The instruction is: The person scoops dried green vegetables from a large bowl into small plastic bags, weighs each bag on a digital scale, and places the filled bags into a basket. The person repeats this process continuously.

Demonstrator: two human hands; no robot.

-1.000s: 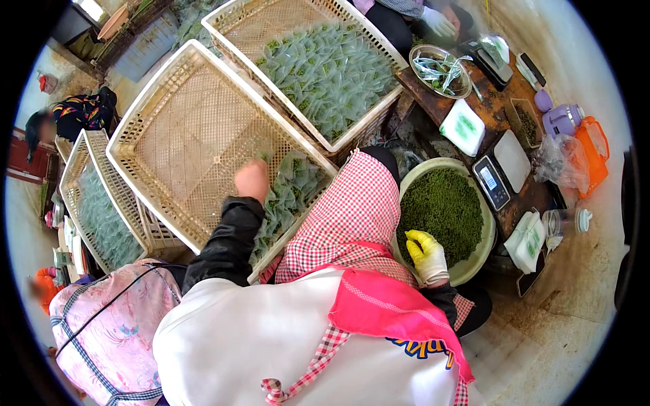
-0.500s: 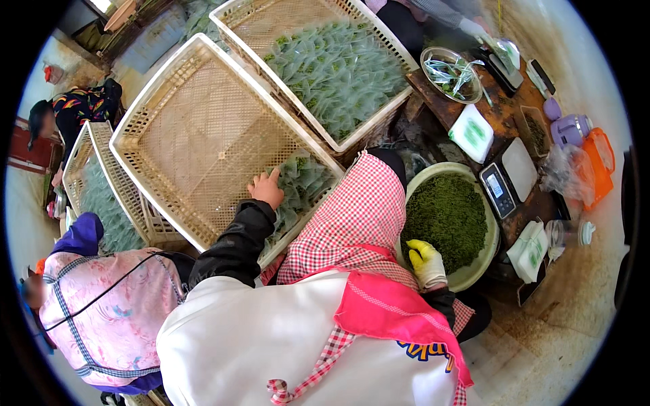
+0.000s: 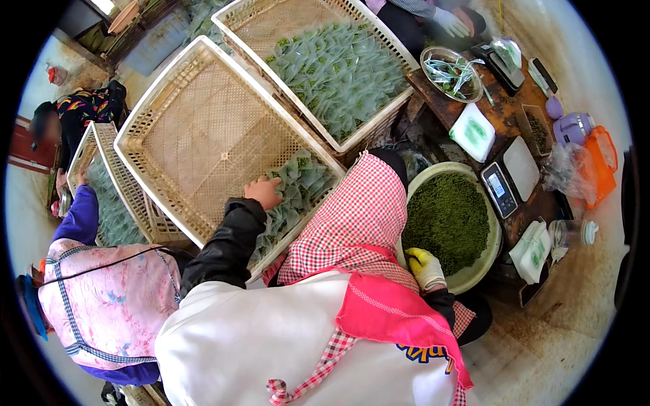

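Touches packets [image 3: 301,179] with left hand [image 3: 263,193], spread apart; at basin [image 3: 468,276] edge with gloved right hand [image 3: 426,269], cannot tell grip.

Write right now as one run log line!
left hand: bare, at clear packets in cream basket | right hand: gloved, at tub rim | tub: green bits inside | scale: on table beside tub

Rested the bare left hand [image 3: 263,193] beside clear bags [image 3: 301,181] in a pale crate [image 3: 196,128]; held the gloved right hand [image 3: 426,268] at a tub [image 3: 496,233] of green granules [image 3: 448,216].
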